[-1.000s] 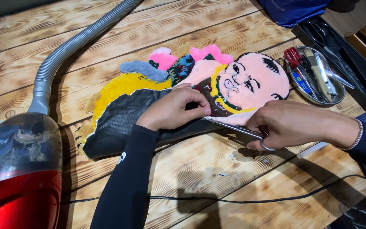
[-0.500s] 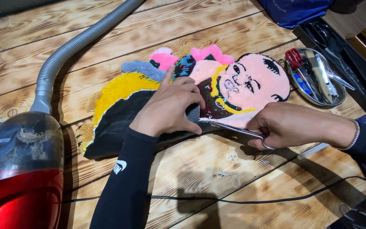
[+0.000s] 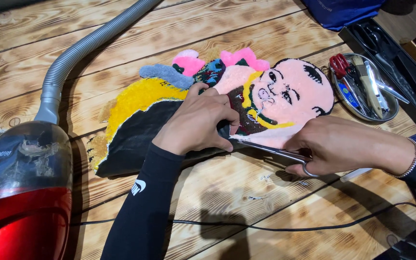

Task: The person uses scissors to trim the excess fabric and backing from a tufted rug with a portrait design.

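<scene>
A tufted rug piece (image 3: 285,91) shaped like a baby with a pink face, yellow, grey and pink parts lies on the wooden table (image 3: 217,29). Its near edge is folded over, showing dark backing (image 3: 136,139). My left hand (image 3: 198,123) presses down on the folded part, fingers gripping the edge. My right hand (image 3: 343,144) holds metal scissors (image 3: 275,151), blades pointing left along the rug's lower edge beside my left fingertips.
A red vacuum cleaner (image 3: 20,192) with a grey hose (image 3: 87,48) stands at the left. A round metal tray (image 3: 364,89) with several tools sits at the right, next to a black case (image 3: 400,53). A black cable (image 3: 275,226) crosses the near table. A blue bag (image 3: 343,9) lies at the back.
My left hand has shifted right and gripped the folded rug edge more tightly. The scissors have advanced left along the rug's lower edge.
</scene>
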